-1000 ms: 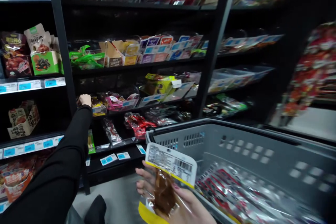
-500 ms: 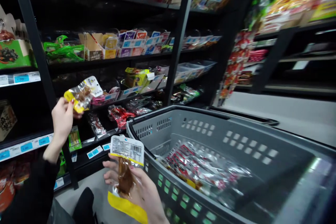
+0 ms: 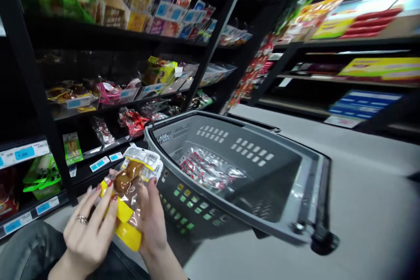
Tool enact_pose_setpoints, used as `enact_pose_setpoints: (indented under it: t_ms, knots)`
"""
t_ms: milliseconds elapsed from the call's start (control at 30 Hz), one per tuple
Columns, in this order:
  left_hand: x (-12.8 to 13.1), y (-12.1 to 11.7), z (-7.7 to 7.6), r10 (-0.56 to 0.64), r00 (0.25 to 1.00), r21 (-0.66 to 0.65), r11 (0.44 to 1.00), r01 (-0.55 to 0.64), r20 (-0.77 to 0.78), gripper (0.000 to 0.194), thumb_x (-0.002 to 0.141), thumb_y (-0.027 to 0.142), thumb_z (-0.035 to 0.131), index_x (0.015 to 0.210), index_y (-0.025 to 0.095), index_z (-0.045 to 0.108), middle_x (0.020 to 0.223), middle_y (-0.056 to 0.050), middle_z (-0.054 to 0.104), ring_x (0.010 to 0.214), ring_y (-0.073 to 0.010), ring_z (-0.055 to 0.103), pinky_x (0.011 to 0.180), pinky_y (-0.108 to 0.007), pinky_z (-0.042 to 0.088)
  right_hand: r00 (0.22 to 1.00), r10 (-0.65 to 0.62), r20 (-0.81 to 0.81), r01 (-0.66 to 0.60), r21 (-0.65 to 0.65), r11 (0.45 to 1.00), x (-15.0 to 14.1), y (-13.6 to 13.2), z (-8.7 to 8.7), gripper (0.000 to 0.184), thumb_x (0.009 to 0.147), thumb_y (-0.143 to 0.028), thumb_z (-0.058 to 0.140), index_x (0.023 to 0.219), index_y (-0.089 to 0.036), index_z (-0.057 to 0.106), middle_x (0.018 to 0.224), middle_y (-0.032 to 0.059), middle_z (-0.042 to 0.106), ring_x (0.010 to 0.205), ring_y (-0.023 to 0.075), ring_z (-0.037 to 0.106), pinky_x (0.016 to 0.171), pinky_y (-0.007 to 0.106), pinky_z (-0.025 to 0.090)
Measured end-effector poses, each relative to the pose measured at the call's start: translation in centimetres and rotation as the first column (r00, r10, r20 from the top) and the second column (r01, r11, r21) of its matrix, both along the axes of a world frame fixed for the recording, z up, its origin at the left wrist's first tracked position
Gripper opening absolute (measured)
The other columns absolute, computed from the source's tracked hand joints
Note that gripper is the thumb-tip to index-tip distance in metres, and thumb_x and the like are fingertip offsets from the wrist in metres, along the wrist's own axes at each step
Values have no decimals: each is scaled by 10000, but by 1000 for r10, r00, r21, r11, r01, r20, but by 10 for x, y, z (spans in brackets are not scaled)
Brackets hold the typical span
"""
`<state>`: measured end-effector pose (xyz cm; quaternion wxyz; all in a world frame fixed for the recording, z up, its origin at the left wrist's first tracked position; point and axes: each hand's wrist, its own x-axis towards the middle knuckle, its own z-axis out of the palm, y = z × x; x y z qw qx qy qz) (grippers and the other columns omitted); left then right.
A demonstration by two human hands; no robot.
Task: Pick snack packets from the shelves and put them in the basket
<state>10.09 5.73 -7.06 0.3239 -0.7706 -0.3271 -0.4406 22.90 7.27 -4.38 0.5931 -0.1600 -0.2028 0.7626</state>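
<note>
Both hands meet low at the left, in front of a grey shopping basket. My left hand, with a ring and red nails, presses its fingers on clear snack packets with yellow ends and brown contents. My right hand grips the same stacked packets from the right side. The packets sit just left of the basket's near wall. Inside the basket lie several red-and-clear packets.
Black shop shelves with snack bags and blue price tags run along the left. More shelves stand at the right across a grey floor aisle. My knee in dark trousers shows at the bottom left.
My left hand took a packet off the shelf and brought it down onto the packet in my right hand. The view swung right and down.
</note>
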Motion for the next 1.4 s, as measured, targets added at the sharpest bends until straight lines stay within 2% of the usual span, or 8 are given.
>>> enact_pose_setpoints:
  t_ms: [200, 433, 600, 667, 767, 833, 1100, 1400]
  knots:
    - [10, -17, 6, -247, 951, -161, 963, 218, -186, 168, 789, 97, 510, 866, 101, 659, 1131, -141, 646, 1181, -348, 469, 913, -508, 485, 995, 90, 49, -89, -31, 996, 5, 5, -6, 373, 700, -416, 603, 975, -165, 637, 990, 107, 692, 996, 294, 610, 861, 454, 462]
    - [-1, 7, -8, -503, 843, -279, 851, 445, -190, 191, 768, 122, 534, 920, 92, 644, 1033, -156, 680, 1162, -299, 501, 931, -502, 463, 986, 134, 96, -137, 19, 990, 16, 13, -12, 397, 588, -292, 563, 952, -160, 648, 828, 67, 686, 799, 244, 632, 804, 390, 486]
    - [-4, 13, -22, -321, 835, -315, 817, 483, 448, 379, 724, 408, 616, 1017, 169, 581, 870, -117, 653, 907, -279, 596, 777, -468, 516, 986, 29, 163, -44, 87, 995, 25, 11, -6, 400, 541, -326, 532, 902, -189, 641, 789, 64, 658, 774, 250, 616, 753, 395, 497]
    - [1, 18, -23, -121, 709, -534, 574, 621, 695, 340, 726, 364, 634, 1017, 205, 556, 858, -85, 637, 818, -236, 613, 708, -404, 535, 978, 18, 205, -37, 89, 995, 28, 11, -6, 403, 551, -335, 531, 919, -206, 633, 821, 74, 666, 839, 276, 619, 772, 424, 493]
    - [13, 30, -23, 13, 563, -558, -111, 822, 826, 355, 748, 388, 604, 1051, 208, 561, 866, -76, 653, 780, -230, 641, 617, -348, 550, 964, 68, 257, -92, 85, 992, 30, 14, -9, 400, 567, -318, 550, 935, -183, 635, 802, 90, 676, 876, 307, 624, 772, 463, 491]
    - [20, 37, -25, 121, 536, -481, -311, 820, 835, 356, 725, 364, 631, 1032, 192, 577, 822, -68, 665, 669, -213, 653, 523, -309, 541, 960, 83, 267, -110, 88, 990, 30, 17, -14, 388, 566, -290, 579, 926, -159, 640, 787, 97, 682, 877, 318, 626, 752, 474, 496]
    - [18, 49, -48, 302, 735, -620, -398, 676, 608, 78, 707, 191, 588, 698, 150, 653, 578, -10, 654, 489, -139, 626, 412, -190, 452, 963, 205, 175, -204, -22, 979, 26, 23, -53, 578, 428, -346, 759, 960, -150, 643, 855, 106, 688, 850, 320, 639, 702, 457, 516]
    - [24, 43, -72, 536, 655, -558, -360, 748, 532, 184, 628, 268, 691, 589, 151, 554, 436, 17, 602, 376, -129, 567, 342, -193, 398, 968, 231, 94, -228, -36, 973, 31, 30, -76, 472, 525, -226, 592, 993, -181, 634, 860, 78, 684, 862, 286, 637, 741, 419, 511]
